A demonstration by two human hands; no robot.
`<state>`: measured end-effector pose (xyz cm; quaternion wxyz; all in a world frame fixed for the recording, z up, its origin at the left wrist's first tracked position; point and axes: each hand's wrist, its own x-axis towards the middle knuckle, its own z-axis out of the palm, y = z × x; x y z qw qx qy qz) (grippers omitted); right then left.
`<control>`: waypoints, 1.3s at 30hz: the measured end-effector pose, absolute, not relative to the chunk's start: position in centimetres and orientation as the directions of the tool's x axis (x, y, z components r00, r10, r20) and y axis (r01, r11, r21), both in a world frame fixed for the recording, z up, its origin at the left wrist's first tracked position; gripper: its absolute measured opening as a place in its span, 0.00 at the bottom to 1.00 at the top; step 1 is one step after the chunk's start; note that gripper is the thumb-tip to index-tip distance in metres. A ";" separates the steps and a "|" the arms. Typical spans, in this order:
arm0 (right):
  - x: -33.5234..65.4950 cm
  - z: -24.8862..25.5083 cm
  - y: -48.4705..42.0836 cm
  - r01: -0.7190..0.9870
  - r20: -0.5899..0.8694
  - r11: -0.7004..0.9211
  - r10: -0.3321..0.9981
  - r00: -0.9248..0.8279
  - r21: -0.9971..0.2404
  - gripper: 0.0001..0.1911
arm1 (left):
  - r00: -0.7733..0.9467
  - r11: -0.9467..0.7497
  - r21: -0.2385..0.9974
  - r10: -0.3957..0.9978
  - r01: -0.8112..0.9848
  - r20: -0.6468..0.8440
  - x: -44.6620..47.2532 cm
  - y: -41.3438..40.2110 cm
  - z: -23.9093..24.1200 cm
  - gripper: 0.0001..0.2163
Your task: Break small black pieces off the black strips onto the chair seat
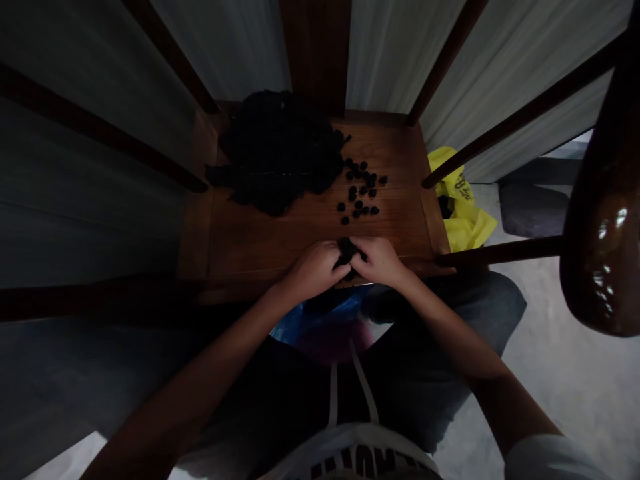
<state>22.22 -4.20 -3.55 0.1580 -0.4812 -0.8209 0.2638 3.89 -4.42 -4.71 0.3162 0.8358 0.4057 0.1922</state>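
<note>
My left hand (323,263) and my right hand (377,260) meet over the front edge of a wooden chair seat (260,240). Between them, both sets of fingers pinch a small piece of black fabric (346,248); its exact shape is lost in the dim light. Beyond, several small dark round pieces (363,190) lie scattered on the seat. To their left spreads a large heap of black cloth-like pieces (285,150).
Dark wooden rails (500,253) frame the seat's sides. A yellow bag (465,207) stands to the right, beyond the seat. Below my hands, a blue plastic bag (320,317) shows between my legs. A glossy brown armrest (605,233) fills the far right.
</note>
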 end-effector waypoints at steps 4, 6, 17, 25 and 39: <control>22.8 -3.8 -3.7 0.632 -0.012 0.419 0.828 -0.561 -0.652 0.08 | 0.570 -0.437 0.734 0.817 0.520 0.083 4.1 -4.4 -4.7 0.07; 23.0 -3.9 -3.5 0.586 -0.004 0.415 0.814 -0.582 -0.696 0.09 | 0.552 -0.390 0.775 0.831 0.497 0.064 4.1 -4.4 -4.6 0.08; 23.4 -4.0 -3.1 0.306 0.003 0.262 0.764 -0.645 -0.915 0.11 | 0.544 -0.099 0.930 0.831 0.354 -0.119 2.9 -4.1 -5.3 0.10; 23.9 -3.7 -3.1 0.218 -0.098 0.049 0.783 -0.614 -0.975 0.08 | 0.536 -0.160 0.934 0.843 0.318 -0.039 3.3 -4.2 -4.3 0.10; 23.9 -3.5 -2.9 0.092 -0.132 -0.097 0.811 -0.570 -0.991 0.13 | 0.362 -0.172 0.965 0.928 0.200 0.090 3.2 -4.1 -4.1 0.10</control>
